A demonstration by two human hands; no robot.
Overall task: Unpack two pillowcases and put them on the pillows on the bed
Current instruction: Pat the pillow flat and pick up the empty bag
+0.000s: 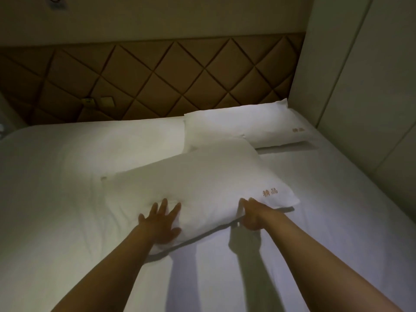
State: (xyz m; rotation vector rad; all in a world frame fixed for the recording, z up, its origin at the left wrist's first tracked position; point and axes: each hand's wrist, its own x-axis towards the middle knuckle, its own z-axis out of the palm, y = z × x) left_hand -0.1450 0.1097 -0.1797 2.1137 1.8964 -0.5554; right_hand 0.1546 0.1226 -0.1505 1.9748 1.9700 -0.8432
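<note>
A white pillow (202, 183) in a pillowcase with orange embroidered characters lies slanted across the middle of the bed (337, 221). My left hand (161, 221) rests flat on its near left corner, fingers spread. My right hand (252, 216) grips the pillow's near edge, fingers curled under the fabric. A second cased pillow (254, 124), with the same embroidery, lies at the head of the bed on the right, its left end partly under the first pillow.
A brown diamond-padded headboard (157, 75) runs behind the bed. A pale wall panel (360, 75) stands close along the bed's right side. White sheet covers the mattress to the left and in front of the pillows.
</note>
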